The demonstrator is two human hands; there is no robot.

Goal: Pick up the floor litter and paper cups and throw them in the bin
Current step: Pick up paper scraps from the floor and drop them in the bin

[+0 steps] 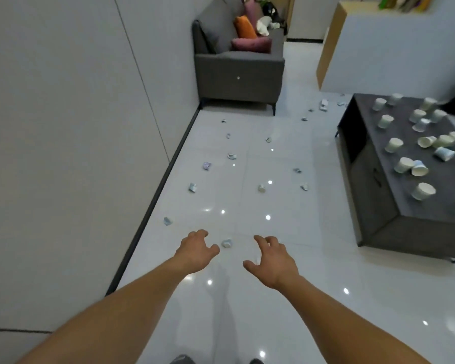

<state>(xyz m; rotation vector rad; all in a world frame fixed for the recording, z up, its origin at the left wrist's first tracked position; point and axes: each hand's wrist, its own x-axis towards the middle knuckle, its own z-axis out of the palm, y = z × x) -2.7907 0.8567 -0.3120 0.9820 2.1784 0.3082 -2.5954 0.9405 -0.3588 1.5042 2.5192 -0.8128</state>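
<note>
Fingers [200, 233] of the left hand [197, 249] are spread and loosely curled, palm down, holding nothing. The right hand [272, 261] reads the same to me: fingers [260, 240] splayed and bent, thumb out to the side, nothing in them. Both forearms reach forward from the bottom of my view, over the floor.

A crumpled scrap [226, 243] lies on the white tiled floor [247, 311] between the two hands, just beside the left thumb. I cannot tell whether the two touch.

Further litter [192, 187] is scattered over the tiles ahead:
- one piece [167, 221] near the dark skirting at the foot of the left wall [63, 127]
- a purplish wad [207, 166] farther on
- a pale lump [261, 188] mid-floor
- more small bits trailing toward the sofa, too small for me to say what each one is

White paper cups [394, 145] crowd the dark low tabletop [447, 179] at right, well apart from the hands. Some stand mouth down and several lie on their sides.

A grey sofa [237, 74] sits against the wall at the far end, with an orange cushion [244, 27] and a purple cushion [251, 44] on it. A white counter [392, 48] with a wood-toned side stands beyond the tabletop. I note bright glints of light on the glossy tiles.
</note>
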